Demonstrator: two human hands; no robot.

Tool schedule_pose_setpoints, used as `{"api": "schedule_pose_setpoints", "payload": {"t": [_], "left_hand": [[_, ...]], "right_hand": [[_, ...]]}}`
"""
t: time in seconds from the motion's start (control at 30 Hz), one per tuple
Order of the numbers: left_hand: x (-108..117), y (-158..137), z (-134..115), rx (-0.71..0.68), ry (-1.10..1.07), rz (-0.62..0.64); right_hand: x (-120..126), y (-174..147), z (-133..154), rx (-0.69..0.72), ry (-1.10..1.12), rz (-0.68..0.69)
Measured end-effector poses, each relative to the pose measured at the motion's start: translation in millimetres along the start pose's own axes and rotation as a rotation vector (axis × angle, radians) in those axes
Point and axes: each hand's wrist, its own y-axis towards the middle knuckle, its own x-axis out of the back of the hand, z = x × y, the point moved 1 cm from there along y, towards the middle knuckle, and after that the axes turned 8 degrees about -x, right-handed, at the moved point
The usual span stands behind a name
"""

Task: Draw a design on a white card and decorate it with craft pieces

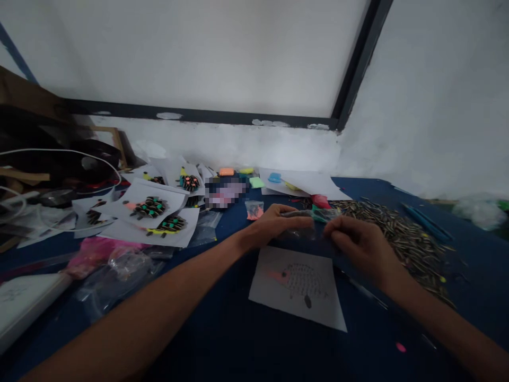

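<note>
While both forearms reach inward from the lower corners of the frame, the left hand [280,218] lies palm down near the centre, its fingers extended rightward and closed on a clear plastic bag [304,229]. The right hand [360,241], right of centre, is curled, thumb drawn against the bent index finger just beside the bag; whether anything sits in that pinch cannot be told. The bag is thin, glossy and wrinkled. Below the hands, a roughly four-sided white paper sheet [286,307] lies flat on the dark blue tabletop [199,345], bearing a rounded animal drawing with a pinkish snout, short stroke-like marks and one dark oval at its lower edge. At the right of the frame spreads a heap of slender, striped dark-and-tan pieces [401,239]; at centre left, paper sheets [161,183] carry dark, overlapping pieces with green dabs
</note>
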Motion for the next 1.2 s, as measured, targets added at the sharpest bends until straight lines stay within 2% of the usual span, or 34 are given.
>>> {"api": "schedule_pose_setpoints", "payload": {"t": [0.27,0.4,0.57,0.7,0.8,0.97,1.07,1.2], "left_hand": [[2.4,1.8,10.8,-0.01,0.043,-0.127],[-0.1,2.7,13.0,-0.028,0.049,-0.184],[-1.6,2.1,11.3,0.016,0.048,-0.258],[-2.3,2.3,10.7,0.001,0.058,-0.259],[-2.2,2.6,11.9,-0.027,0.061,-0.251],[-1.7,3.9,15.4,-0.057,0.039,-0.25],[-2.1,5.3,14.0,-0.062,-0.007,-0.271],[-5.7,4.3,6.5,-0.093,-0.024,-0.284]], "right_hand": [[-2.5,-0.3,-2.4,-0.125,0.085,0.181],[1.6,-0.5,-5.8,-0.052,-0.111,0.135],[10.1,1.3,-7.5,0.03,-0.421,0.085],[13.2,0.8,-10.6,0.009,-0.591,0.198],[12.4,-0.1,-13.8,-0.033,-0.624,0.3],[8.1,-0.5,-17.5,-0.031,-0.63,0.366],[6.9,-0.1,-17.0,0.0,-0.649,0.35],[9.7,2.3,-16.4,0.019,-0.693,0.226]]}}
